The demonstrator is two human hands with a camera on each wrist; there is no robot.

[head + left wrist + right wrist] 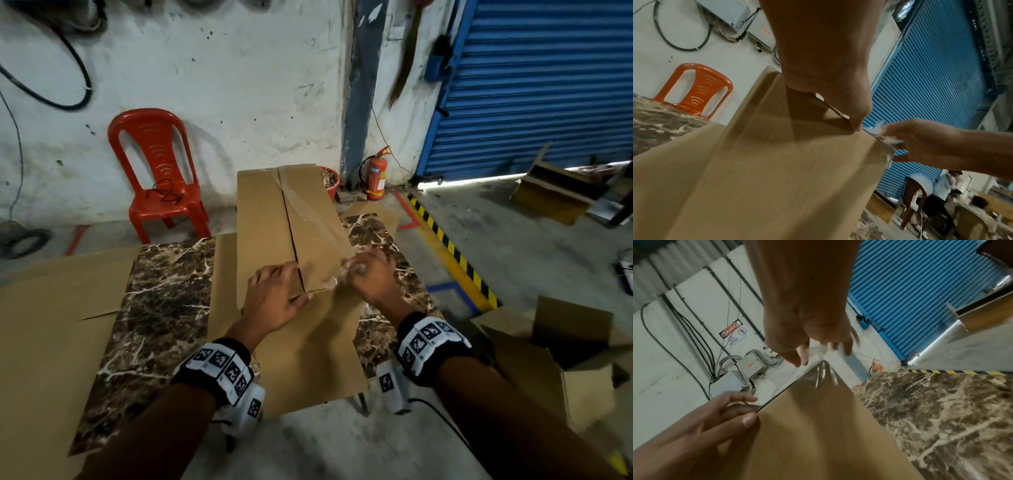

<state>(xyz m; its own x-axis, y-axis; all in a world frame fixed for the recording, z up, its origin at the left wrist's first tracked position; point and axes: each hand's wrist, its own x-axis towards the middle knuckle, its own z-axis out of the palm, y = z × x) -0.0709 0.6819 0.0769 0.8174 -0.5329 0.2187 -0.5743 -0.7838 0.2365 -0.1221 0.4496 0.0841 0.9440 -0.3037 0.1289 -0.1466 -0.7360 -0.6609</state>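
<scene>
A brown cardboard box (263, 212) lies on the marble table (154, 308), its two long top flaps meeting at a dark seam. Clear tape (318, 219) runs slantwise over the right flap, partly lifted. My left hand (287, 287) pinches the near edge of a flap by the seam, thumb on the near side and fingers on the far side. My right hand (358, 272) grips the crumpled loose end of the tape at the right flap's near corner. The wrist views show the tape (822, 376) stretched from the cardboard (818, 434) up into my right hand (818, 347), with my left hand (856, 123) beside it.
Flat cardboard sheets (51, 325) cover the table's left side. Open cartons (565, 342) stand at the right. Behind the table are a red plastic chair (157, 171), a fire extinguisher (375, 178) and a blue roller shutter (531, 85). Yellow-black tape (448, 246) marks the floor.
</scene>
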